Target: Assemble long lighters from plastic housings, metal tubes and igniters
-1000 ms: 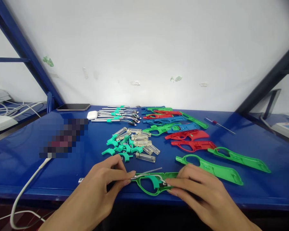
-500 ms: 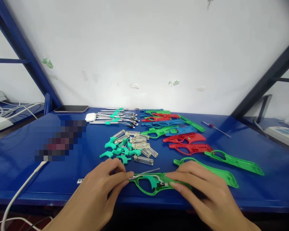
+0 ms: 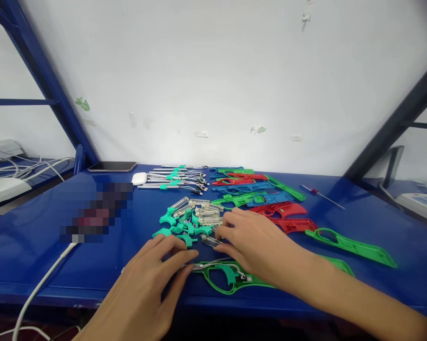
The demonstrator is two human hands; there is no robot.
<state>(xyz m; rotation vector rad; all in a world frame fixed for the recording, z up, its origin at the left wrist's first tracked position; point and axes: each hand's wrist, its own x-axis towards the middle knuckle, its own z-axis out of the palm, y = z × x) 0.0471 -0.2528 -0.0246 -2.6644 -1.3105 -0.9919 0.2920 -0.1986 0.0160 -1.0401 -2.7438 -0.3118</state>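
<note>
A green lighter half-shell (image 3: 213, 286) lies at the table's front edge, inner side up. A teal trigger (image 3: 228, 273), thin wires and a metal tube (image 3: 198, 266) sit in it. My left hand (image 3: 152, 279) has its thumb and forefinger around the tube at the shell's left end. Behind the shell, my right hand (image 3: 243, 239) pinches a clear lighter tank (image 3: 210, 241) at the front of the tank pile (image 3: 208, 213); its fingers cover the tank's right end. Loose teal triggers (image 3: 168, 218) lie to the left of the tanks. My right forearm hides part of the green shells.
Metal tubes with wires (image 3: 174, 182) lie in a row at the back. Red, blue and green half-shells (image 3: 355, 246) spread to the right, near a thin screwdriver (image 3: 323, 197). At left are a phone (image 3: 113, 166), a white case (image 3: 140, 178) and a white cable (image 3: 44, 274).
My right hand has left the green half-shell and moved back and left to the clear tanks, closing on one. My left hand stays at the tube. The view has shifted slightly.
</note>
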